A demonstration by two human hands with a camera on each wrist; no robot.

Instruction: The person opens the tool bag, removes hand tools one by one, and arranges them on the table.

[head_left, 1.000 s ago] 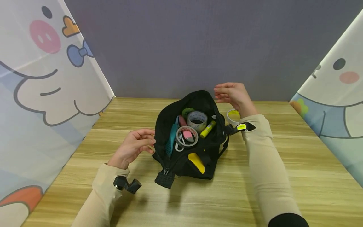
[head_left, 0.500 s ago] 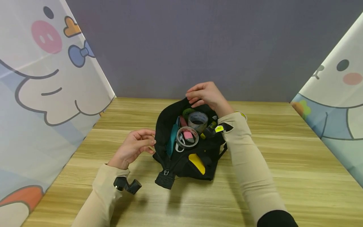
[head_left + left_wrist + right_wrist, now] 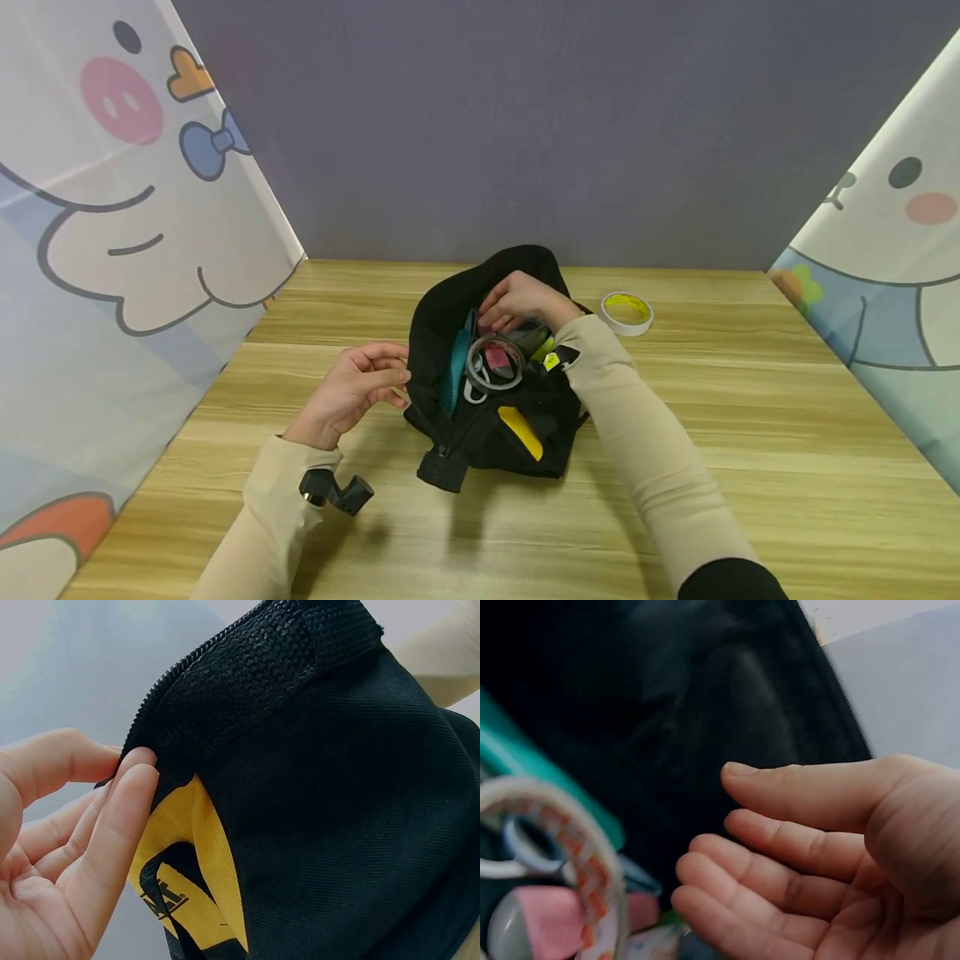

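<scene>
A black zippered bag (image 3: 433, 333) lies open on the table, its zip (image 3: 174, 673) sharp in the left wrist view. My left hand (image 3: 352, 387) pinches the left edge of its mouth between thumb and fingers. Over the bag's contents, inside the opening, is my right hand (image 3: 525, 302); its fingers (image 3: 742, 870) are loosely bent and hold nothing. Near them lie a narrow tape roll (image 3: 606, 881), a teal object (image 3: 455, 367), a pink-and-grey piece (image 3: 551, 922) and a white looped handle (image 3: 474, 395). A yellow tube (image 3: 542, 348) shows partly beneath the right wrist.
A white tape roll with a yellow inner ring (image 3: 628, 327) lies on the wooden table (image 3: 750, 400) right of the bag. A grey panel (image 3: 525, 125) stands behind, with cartoon-printed sheets (image 3: 112, 250) at both sides.
My right hand has moved left from beyond the bag's right side, then down into its opening, now covering the wide tape roll. My left hand keeps its place at the edge.
</scene>
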